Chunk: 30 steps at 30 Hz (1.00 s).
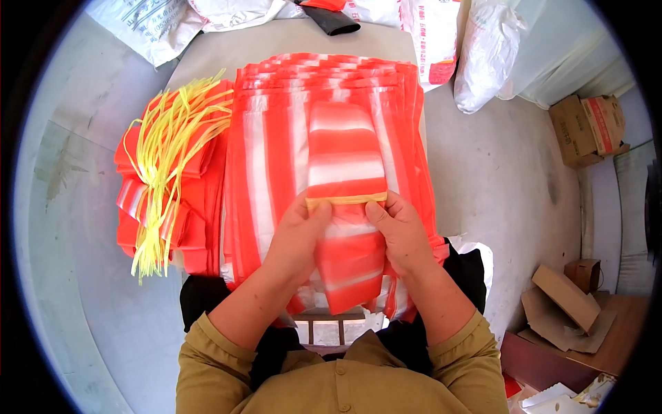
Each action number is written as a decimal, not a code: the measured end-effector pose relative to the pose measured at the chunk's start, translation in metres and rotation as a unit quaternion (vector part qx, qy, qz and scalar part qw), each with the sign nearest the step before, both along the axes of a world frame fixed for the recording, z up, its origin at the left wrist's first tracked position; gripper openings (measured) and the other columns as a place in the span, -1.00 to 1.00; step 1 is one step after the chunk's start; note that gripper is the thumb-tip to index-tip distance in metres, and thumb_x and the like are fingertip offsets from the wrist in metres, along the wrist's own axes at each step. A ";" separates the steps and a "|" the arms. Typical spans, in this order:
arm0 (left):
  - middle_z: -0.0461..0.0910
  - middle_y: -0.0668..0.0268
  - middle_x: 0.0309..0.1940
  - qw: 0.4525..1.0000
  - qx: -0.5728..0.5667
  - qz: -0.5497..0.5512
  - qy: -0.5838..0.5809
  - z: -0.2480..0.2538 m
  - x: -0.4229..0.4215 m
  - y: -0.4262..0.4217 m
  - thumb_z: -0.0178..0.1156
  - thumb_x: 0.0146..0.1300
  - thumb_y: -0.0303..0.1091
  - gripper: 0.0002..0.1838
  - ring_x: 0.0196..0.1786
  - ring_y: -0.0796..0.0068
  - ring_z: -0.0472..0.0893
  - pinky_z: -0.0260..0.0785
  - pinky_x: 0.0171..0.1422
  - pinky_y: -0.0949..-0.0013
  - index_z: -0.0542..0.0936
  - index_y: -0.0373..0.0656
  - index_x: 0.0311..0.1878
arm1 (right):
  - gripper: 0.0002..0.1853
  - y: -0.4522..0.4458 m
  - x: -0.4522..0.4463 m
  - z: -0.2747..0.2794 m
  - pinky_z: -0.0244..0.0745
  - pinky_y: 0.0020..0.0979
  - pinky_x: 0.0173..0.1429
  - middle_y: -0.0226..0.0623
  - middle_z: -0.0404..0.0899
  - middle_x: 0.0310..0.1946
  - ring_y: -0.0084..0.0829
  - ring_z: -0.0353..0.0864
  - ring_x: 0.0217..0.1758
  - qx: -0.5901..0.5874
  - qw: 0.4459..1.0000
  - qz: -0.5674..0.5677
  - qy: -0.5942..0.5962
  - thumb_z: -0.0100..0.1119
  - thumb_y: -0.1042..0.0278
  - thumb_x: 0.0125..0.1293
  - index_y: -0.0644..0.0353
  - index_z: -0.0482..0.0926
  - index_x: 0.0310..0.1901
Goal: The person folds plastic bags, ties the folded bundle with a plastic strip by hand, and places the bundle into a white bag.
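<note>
A long folded bundle of red-and-white striped plastic bags (pixel 346 155) lies over a large stack of the same striped bags (pixel 276 131). A flat yellow tie strip (pixel 347 199) crosses the bundle's middle. My left hand (pixel 298 228) pinches the strip at the bundle's left edge, thumb on top. At the right edge my right hand (pixel 401 233) does likewise. Both hands' fingertips are partly hidden behind the bundle. Left of the stack, a bunch of loose yellow strips (pixel 165 162) rests on several folded red bundles (pixel 196 231).
Under the stack is a beige table (pixel 227 50). White printed sacks (pixel 434 34) and a black object (pixel 332 21) stand along its far side. Cardboard boxes (pixel 583 131) sit by the right wall. An opened carton (pixel 565 310) lies on a brown surface at lower right.
</note>
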<state>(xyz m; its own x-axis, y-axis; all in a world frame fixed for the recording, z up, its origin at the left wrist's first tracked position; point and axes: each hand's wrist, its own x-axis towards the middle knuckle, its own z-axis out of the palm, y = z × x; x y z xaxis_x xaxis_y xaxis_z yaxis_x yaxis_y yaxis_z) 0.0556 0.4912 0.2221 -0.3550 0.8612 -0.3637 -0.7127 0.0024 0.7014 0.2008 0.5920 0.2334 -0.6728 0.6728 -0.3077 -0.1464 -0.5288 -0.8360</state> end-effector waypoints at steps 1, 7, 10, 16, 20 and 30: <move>0.63 0.23 0.20 1.000 -0.003 0.009 0.000 -0.001 0.000 0.000 0.09 0.63 -0.36 -0.66 0.20 0.44 0.63 0.53 0.33 0.27 0.46 -0.21 0.36 | -0.70 0.000 0.000 0.002 0.56 -0.44 0.22 -0.31 0.70 0.06 -0.53 0.66 0.08 -0.003 1.000 0.001 0.001 0.13 0.40 0.59 0.35 0.58 0.22; 0.65 0.24 0.18 1.000 0.007 0.028 -0.003 -0.003 0.000 0.000 0.08 0.65 -0.31 -0.72 0.17 0.45 0.65 0.54 0.31 0.27 0.51 -0.20 0.28 | -0.67 0.003 0.002 -0.003 0.54 -0.43 0.30 -0.34 0.69 0.13 -0.58 0.63 0.15 0.000 0.999 0.050 -0.020 0.18 0.36 0.59 0.32 0.58 0.27; 0.64 0.22 0.18 1.000 0.011 -0.006 -0.017 0.003 -0.003 -0.002 0.12 0.63 -0.29 -0.68 0.18 0.45 0.64 0.54 0.32 0.26 0.50 -0.22 0.30 | -0.69 -0.002 0.000 0.001 0.53 -0.41 0.31 -0.36 0.70 0.11 -0.57 0.63 0.16 0.016 0.999 0.019 -0.037 0.16 0.38 0.60 0.30 0.59 0.26; 0.57 0.16 0.27 0.983 -0.033 -0.112 0.142 0.005 0.007 -0.009 0.27 0.49 -0.39 -0.34 0.27 0.39 0.61 0.52 0.36 0.21 0.22 -0.25 0.54 | -0.67 0.004 0.003 -0.010 0.57 -0.43 0.21 -0.31 0.67 0.10 -0.54 0.63 0.13 0.036 0.996 -0.085 -0.015 0.18 0.42 0.54 0.27 0.55 0.27; 0.50 0.17 0.35 0.978 -0.080 -0.167 0.095 0.011 0.009 -0.010 0.33 0.45 -0.44 -0.21 0.32 0.39 0.58 0.49 0.42 0.22 0.13 -0.21 0.62 | -0.51 0.017 0.006 0.004 0.51 -0.34 0.40 -0.26 0.57 0.31 -0.45 0.58 0.32 -0.003 0.997 -0.070 0.033 0.22 0.35 0.54 0.23 0.40 0.42; 0.54 0.19 0.33 0.968 -0.056 -0.232 0.077 0.006 0.020 -0.015 0.24 0.47 -0.51 -0.27 0.32 0.38 0.58 0.51 0.39 0.20 0.15 -0.18 0.61 | -0.30 0.033 0.005 0.003 0.35 -0.24 0.54 -0.10 0.40 0.46 -0.30 0.41 0.50 0.152 0.980 -0.126 -0.028 0.15 0.49 0.48 0.29 0.14 0.59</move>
<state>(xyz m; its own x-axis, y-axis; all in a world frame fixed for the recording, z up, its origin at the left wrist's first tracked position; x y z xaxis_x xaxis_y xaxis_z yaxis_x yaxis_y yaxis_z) 0.0759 0.4766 0.2286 0.0026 0.8994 -0.4371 -0.5047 0.3786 0.7759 0.2057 0.6253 0.2361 -0.4607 0.8820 -0.0994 -0.1905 -0.2077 -0.9595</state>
